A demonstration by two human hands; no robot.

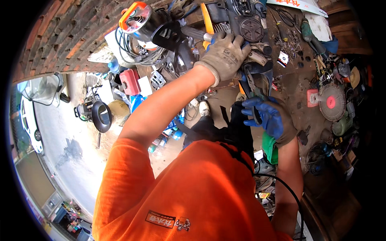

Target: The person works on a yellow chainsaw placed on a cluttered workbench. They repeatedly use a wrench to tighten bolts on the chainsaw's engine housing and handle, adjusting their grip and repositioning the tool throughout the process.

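Observation:
My left hand, in a grey-beige work glove, is closed over a metal part among the machines on the bench. Its palm side is hidden, so what it grips cannot be made out. A grey ribbed handle lies just beyond its knuckles. Lower and to the right, my right hand wears a glove with a blue coated palm. Its fingers curl around the handles of a dark plier-like tool, whose head points up toward the machine. A black machine with a round slotted cover stands beside my left hand.
At the upper left is a black canister-shaped machine with an orange handle, beside coiled cables. A red box and a black pan are on the left. A fan stands at right among scattered tools. A black cord crosses near my right arm.

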